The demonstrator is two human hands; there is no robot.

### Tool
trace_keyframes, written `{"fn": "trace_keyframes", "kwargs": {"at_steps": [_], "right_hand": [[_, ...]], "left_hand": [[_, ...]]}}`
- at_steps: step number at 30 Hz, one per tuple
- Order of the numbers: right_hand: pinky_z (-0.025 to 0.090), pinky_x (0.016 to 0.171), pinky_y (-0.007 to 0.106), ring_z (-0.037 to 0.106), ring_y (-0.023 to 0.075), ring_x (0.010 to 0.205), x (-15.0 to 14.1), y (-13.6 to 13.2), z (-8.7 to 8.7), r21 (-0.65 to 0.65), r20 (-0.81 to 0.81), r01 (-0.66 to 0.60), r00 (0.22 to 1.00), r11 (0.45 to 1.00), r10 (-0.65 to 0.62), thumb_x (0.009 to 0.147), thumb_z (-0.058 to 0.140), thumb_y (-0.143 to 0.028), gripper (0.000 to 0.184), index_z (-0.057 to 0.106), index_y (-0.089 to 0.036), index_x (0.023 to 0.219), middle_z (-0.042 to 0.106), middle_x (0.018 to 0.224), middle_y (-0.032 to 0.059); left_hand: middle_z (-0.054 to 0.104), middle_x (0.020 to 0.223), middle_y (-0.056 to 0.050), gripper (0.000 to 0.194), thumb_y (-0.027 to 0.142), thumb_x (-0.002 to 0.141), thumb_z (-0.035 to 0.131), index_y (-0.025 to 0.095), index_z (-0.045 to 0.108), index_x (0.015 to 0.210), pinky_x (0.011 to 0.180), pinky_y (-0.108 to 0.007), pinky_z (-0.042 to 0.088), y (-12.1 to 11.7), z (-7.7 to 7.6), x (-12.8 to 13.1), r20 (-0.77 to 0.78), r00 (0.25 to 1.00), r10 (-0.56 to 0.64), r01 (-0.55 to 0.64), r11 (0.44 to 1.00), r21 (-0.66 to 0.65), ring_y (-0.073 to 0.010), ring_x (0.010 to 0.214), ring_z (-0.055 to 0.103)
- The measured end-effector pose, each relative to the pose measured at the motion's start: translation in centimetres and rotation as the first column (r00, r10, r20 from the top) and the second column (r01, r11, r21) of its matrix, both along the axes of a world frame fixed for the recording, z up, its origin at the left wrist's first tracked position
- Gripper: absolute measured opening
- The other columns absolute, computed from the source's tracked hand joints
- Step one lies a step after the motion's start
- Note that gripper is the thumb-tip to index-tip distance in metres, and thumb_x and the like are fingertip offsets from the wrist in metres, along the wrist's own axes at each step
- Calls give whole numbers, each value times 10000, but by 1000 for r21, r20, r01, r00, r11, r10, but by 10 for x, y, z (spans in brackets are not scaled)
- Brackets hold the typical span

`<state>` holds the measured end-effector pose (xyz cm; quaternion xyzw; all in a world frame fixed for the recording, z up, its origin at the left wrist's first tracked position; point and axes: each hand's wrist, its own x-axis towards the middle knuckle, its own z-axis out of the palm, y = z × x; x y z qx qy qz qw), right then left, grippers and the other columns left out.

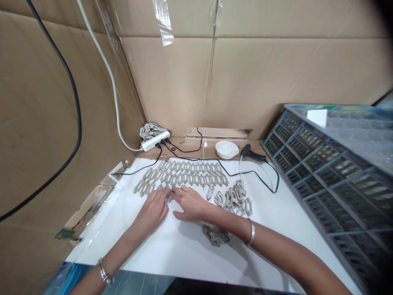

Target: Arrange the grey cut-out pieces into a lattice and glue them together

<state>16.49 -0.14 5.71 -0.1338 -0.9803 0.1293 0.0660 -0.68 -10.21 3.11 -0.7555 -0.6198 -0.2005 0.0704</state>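
Observation:
Rows of flat grey-brown cut-out pieces (187, 174) lie side by side on the white sheet (172, 246). My left hand (152, 212) and my right hand (190, 203) rest together at the near edge of these rows, fingertips meeting on one small piece (170, 196). Both hands have their fingers pressed down on it. A loose heap of the same pieces (232, 198) lies just right of my right hand. A few more pieces (216, 236) sit partly under my right forearm. A metal bangle circles each wrist.
A white power strip (155, 140) with black cables sits at the back, a bundle of pieces beside it. A white bowl (226, 149) and a black glue gun (252, 153) stand behind the rows. A blue-grey crate (337, 172) fills the right side. Cardboard walls surround the table.

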Motion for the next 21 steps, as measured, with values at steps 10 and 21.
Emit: {"fn": "trace_keyframes", "kwargs": {"at_steps": [10,21], "right_hand": [[416,941,379,521,249,1078,46,24,36,18,-147,152,978,988,-148,924,475,-214,318,625,-137,1195,610,1240,119],[287,565,266,618,208,725,110,46,41,-21,297,513,823,858,-484,830,546,-280,162,645,-209,938,688,813,53]], "left_hand": [[594,1219,-137,380,112,936,367,106,453,1306,990,-448,419,-9,19,14,-35,996,-86,86,996,-13,-275,1140,516],[615,1072,-94,268,140,925,466,167,529,1184,805,-395,488,26,29,104,-4,963,-271,264,941,-210,-255,962,579]]}}
